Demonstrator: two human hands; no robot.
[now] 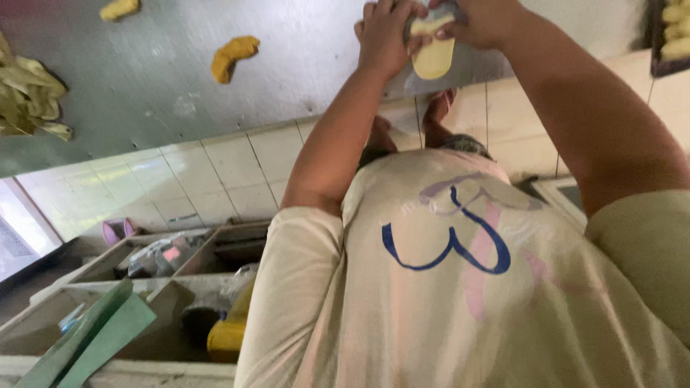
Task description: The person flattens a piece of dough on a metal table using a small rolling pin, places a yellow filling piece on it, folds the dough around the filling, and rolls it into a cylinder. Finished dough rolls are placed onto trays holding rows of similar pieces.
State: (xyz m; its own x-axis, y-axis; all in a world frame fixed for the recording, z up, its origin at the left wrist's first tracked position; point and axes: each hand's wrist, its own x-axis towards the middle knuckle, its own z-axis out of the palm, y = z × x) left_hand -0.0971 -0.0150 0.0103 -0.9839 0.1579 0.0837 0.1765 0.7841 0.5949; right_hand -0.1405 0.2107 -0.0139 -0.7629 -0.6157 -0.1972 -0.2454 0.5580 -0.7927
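Upside-down view, looking back past a cream T-shirt (pixel 460 287) with a blue looping mark. Both hands up top over a grey steel worktop (pixel 144 86) — left hand (pixel 384 36) and right hand (pixel 481 21) closed round a pale yellow peeled banana (pixel 434 54), fingers pinching its upper end. Loose on the worktop: an orange-yellow piece (pixel 233 56), another piece (pixel 118 8), a heap of green-yellow peels (pixel 29 93). At the right edge, a dark tray of pale pieces (pixel 672 36). Below, white tiled wall (pixel 215 172), wooden crates (pixel 165 251), green boards (pixel 93 330), a yellow container (pixel 228 330).
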